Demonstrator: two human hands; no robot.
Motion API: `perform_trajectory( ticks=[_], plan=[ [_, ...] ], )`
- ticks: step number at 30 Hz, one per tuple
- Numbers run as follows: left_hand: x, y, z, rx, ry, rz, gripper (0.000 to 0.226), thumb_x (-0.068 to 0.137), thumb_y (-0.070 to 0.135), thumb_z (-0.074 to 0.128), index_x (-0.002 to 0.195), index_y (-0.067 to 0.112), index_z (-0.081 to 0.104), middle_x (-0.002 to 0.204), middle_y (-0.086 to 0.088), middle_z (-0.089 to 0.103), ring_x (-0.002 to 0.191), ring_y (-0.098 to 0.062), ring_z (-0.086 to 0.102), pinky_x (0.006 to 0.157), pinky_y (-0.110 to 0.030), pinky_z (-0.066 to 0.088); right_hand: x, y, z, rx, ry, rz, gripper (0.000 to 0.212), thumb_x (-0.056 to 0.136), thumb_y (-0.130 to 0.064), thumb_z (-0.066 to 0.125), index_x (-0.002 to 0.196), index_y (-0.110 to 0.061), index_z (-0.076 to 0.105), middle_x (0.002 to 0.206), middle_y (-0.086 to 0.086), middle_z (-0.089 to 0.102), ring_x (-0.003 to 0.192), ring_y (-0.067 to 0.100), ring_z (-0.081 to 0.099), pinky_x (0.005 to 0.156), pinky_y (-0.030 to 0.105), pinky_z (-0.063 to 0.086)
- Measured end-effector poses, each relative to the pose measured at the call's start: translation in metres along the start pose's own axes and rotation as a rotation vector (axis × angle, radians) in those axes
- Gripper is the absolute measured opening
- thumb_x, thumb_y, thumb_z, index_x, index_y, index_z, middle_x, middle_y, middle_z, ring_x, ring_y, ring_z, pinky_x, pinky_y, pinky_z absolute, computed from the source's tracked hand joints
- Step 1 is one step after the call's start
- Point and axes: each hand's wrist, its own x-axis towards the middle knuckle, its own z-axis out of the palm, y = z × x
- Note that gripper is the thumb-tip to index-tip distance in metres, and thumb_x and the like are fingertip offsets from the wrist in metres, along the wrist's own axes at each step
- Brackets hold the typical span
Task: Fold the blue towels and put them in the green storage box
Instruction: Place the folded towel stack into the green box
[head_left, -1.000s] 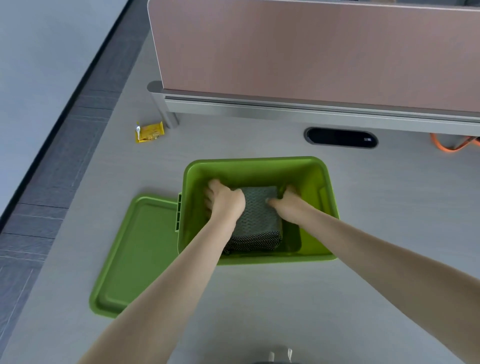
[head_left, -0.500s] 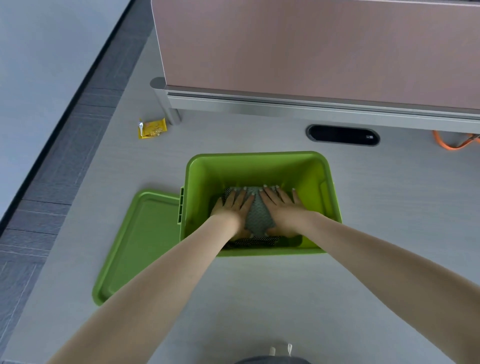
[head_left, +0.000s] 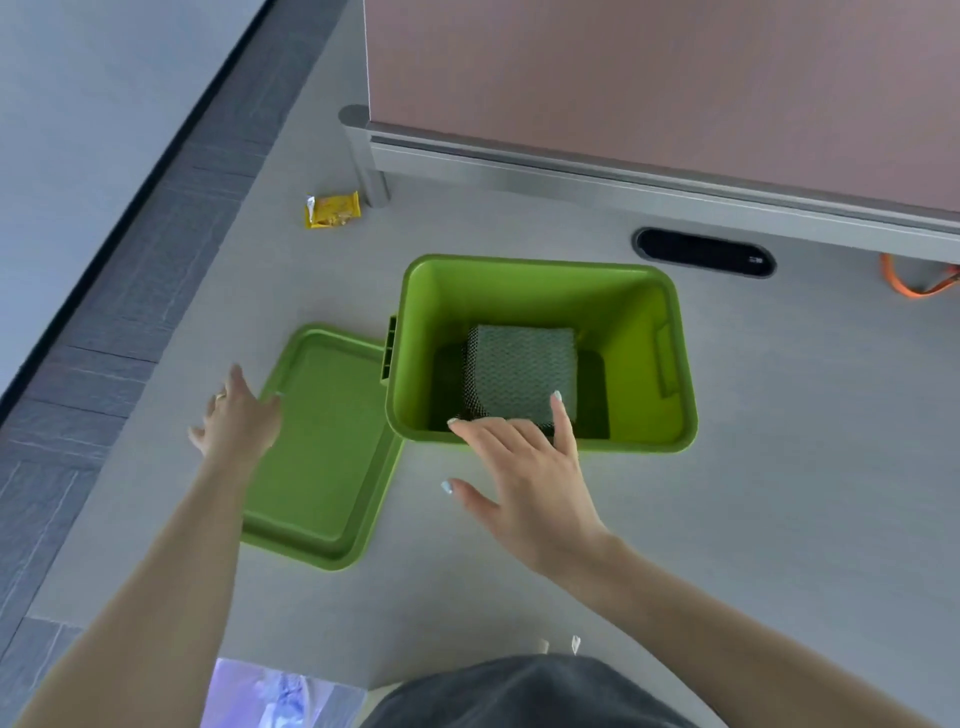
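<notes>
Both my hands are out of the box, each grip loose with fingers spread: right hand (head_left: 524, 483) hovering at the near rim, left hand (head_left: 236, 421) over the green lid (head_left: 317, 467) lying flat on the grey desk (head_left: 779, 467). The folded towels (head_left: 522, 371) sit stacked in the green storage box (head_left: 670, 364), squarish, no clear long axis. Further back there's a yellow packet (head_left: 332, 209), a cable slot (head_left: 704, 253) and the pink divider (head_left: 675, 78).

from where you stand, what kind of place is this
Probably an office workstation: a pale desk backed by a pinkish partition screen, with an oval cable port set into the top and an orange cable beside it.
</notes>
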Motion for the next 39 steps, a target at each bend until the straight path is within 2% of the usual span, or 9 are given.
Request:
perform_trajectory(
  ticks=[5,13,17,19,21,23,27,36,39],
  plan=[
    [0.008,-0.030,0.022,-0.047,-0.178,0.059,0.072,0.093,0.029,0.048,0.149,0.016,0.004,0.158,-0.007,0.005,0.144,-0.030,0.006,0.115,-0.052,0.011,0.004,0.003,0.015,-0.070,0.189,-0.033,0.033,0.085,-0.024,0.051,0.116,-0.029,0.059,0.093,-0.015,0.065,0.082,0.014,0.062,0.102,0.037,0.025],
    [0.009,-0.012,0.022,-0.337,-0.110,-0.020,0.068,0.089,0.024,0.054,0.146,0.018,0.018,0.147,-0.020,0.030,0.130,-0.040,0.037,0.105,-0.054,0.034,0.008,0.003,0.021,-0.094,0.306,-0.020,0.034,0.077,-0.014,0.066,0.107,-0.031,0.066,0.081,-0.015,0.067,0.070,0.014,0.061,0.081,0.027,0.031],
    [0.013,-0.013,0.020,-0.556,-0.194,-0.204,0.054,0.085,0.032,0.060,0.126,0.000,0.047,0.119,-0.013,0.058,0.104,-0.029,0.056,0.100,-0.046,0.042,0.006,0.003,0.021,-0.081,0.279,0.002,0.033,0.073,-0.024,0.069,0.106,-0.030,0.066,0.081,-0.014,0.067,0.070,0.014,0.062,0.078,0.025,0.030],
    [0.000,-0.009,0.019,-0.657,-0.249,-0.252,0.050,0.089,0.027,0.058,0.126,-0.004,0.045,0.094,-0.014,0.057,0.086,-0.024,0.056,0.091,-0.039,0.046,0.006,0.002,0.021,-0.082,0.275,0.009,0.034,0.072,-0.025,0.070,0.106,-0.030,0.065,0.081,-0.014,0.067,0.071,0.014,0.062,0.078,0.025,0.029],
    [-0.007,-0.008,0.020,-0.621,-0.253,-0.258,0.060,0.089,0.028,0.059,0.135,-0.004,0.037,0.123,-0.026,0.054,0.113,-0.037,0.053,0.100,-0.042,0.040,0.005,0.002,0.021,-0.089,0.264,0.010,0.036,0.073,-0.026,0.070,0.108,-0.031,0.064,0.082,-0.014,0.067,0.072,0.014,0.062,0.079,0.026,0.028],
    [-0.013,-0.011,0.018,-0.570,-0.250,-0.222,0.068,0.089,0.030,0.058,0.141,-0.002,0.028,0.149,-0.023,0.029,0.137,-0.038,0.029,0.111,-0.046,0.024,0.004,0.003,0.020,-0.097,0.259,0.001,0.037,0.073,-0.026,0.070,0.109,-0.031,0.063,0.083,-0.014,0.066,0.074,0.014,0.063,0.080,0.026,0.028],
    [-0.017,-0.016,0.022,-0.662,-0.361,-0.255,0.070,0.087,0.033,0.058,0.142,0.004,0.029,0.151,-0.015,0.027,0.138,-0.033,0.027,0.114,-0.047,0.021,0.003,0.004,0.020,-0.103,0.266,-0.010,0.039,0.072,-0.026,0.073,0.110,-0.031,0.064,0.084,-0.014,0.066,0.074,0.014,0.063,0.080,0.026,0.027],
    [-0.030,-0.027,0.032,-0.814,-0.282,-0.347,0.051,0.090,0.027,0.057,0.132,0.001,0.044,0.131,-0.015,0.053,0.118,-0.036,0.052,0.101,-0.050,0.041,0.003,0.009,0.017,-0.073,0.277,0.006,0.035,0.073,-0.024,0.068,0.108,-0.031,0.065,0.083,-0.015,0.067,0.071,0.014,0.062,0.078,0.026,0.026],
    [-0.040,-0.022,0.029,-0.739,-0.080,-0.238,0.041,0.091,0.032,0.053,0.116,-0.001,0.055,0.101,-0.014,0.060,0.094,-0.031,0.057,0.088,-0.041,0.046,0.004,0.010,0.018,-0.067,0.289,0.003,0.034,0.074,-0.022,0.065,0.107,-0.031,0.066,0.082,-0.015,0.067,0.070,0.014,0.062,0.077,0.025,0.026]
  ],
)
